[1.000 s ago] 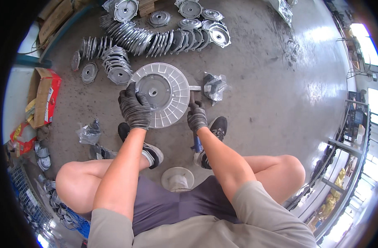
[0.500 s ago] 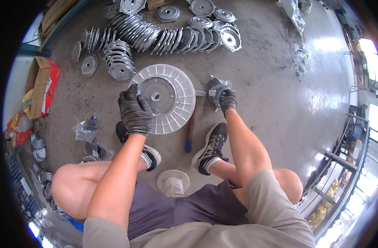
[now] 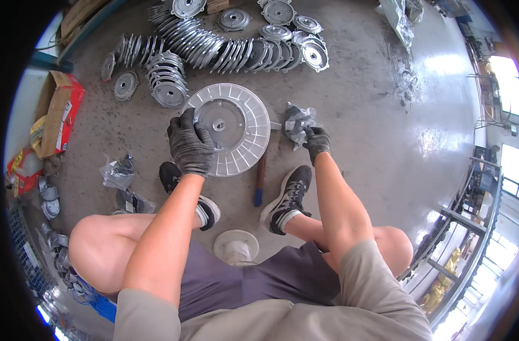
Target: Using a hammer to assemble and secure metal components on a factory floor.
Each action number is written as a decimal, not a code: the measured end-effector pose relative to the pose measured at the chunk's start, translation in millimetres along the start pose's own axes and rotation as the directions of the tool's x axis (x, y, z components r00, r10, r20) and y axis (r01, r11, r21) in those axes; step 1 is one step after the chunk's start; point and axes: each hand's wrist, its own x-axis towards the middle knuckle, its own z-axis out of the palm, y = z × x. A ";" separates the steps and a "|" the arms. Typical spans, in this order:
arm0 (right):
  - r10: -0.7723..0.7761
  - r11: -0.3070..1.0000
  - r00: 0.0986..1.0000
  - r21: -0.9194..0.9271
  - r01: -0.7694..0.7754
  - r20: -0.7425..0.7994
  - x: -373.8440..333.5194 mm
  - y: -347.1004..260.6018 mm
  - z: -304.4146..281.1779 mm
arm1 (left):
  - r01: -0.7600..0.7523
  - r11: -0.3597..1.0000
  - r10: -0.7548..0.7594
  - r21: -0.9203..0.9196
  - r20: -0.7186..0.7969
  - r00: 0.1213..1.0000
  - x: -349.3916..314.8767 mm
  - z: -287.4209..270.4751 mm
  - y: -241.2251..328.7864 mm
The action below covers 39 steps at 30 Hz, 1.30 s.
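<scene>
A round ribbed metal cover (image 3: 252, 146) with a plain recessed centre lies face up between my feet and the stacked parts. My left hand (image 3: 190, 143), in a dark grey knit glove, is curled over its left edge, fingertips toward the recess. My right hand (image 3: 317, 143), gloved alike, is closed at the near right corner of a crumpled clear plastic bag (image 3: 296, 120) with dark contents. What its fingers hold is hidden. Between cover and bag lies a hammer (image 3: 260, 181) with a brown handle and blue end, partly under the cover's edge.
Rows of metal end covers (image 3: 202, 48) stand beyond the work. Another plastic bag (image 3: 118, 170) lies left of my left shoe (image 3: 171, 177). A red carton (image 3: 69, 116) is far left, a metal rack (image 3: 467, 219) on the right. A white round-flanged piece (image 3: 236, 245) sits between my legs.
My right hand has drawn back slightly toward me from the middle of the bag to its near edge. My left hand stays on the cover; the whole view has shifted a little.
</scene>
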 end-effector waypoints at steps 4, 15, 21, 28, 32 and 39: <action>0.081 0.952 0.997 0.293 -0.083 0.019 -31.7 -14.7 -14.7 | 0.029 0.999 -0.029 0.030 0.010 1.000 0.9 -2.7 1.8; -0.015 0.921 1.000 0.390 0.010 0.012 -50.3 -42.6 -35.6 | 0.045 0.999 -0.045 0.022 -0.009 0.999 0.3 -0.7 7.1; -0.199 0.907 0.978 0.389 0.160 0.063 -106.1 -127.9 -15.7 | 0.006 0.999 -0.003 0.033 -0.093 0.996 -2.4 0.4 -7.2; -0.535 0.799 0.757 -0.066 0.598 0.374 -217.4 -213.4 48.9 | 0.018 0.995 -0.019 -0.101 -0.008 1.000 -2.1 -7.1 1.2; -0.781 0.310 0.433 -0.322 0.894 0.450 -185.4 -196.4 97.2 | -0.001 0.990 0.002 -0.138 0.007 1.000 -0.5 -10.0 1.2; -0.708 0.490 0.595 -0.342 0.802 0.380 -193.0 -201.0 106.9 | 0.064 0.977 -0.061 -0.205 0.020 0.998 -1.3 -12.4 -5.1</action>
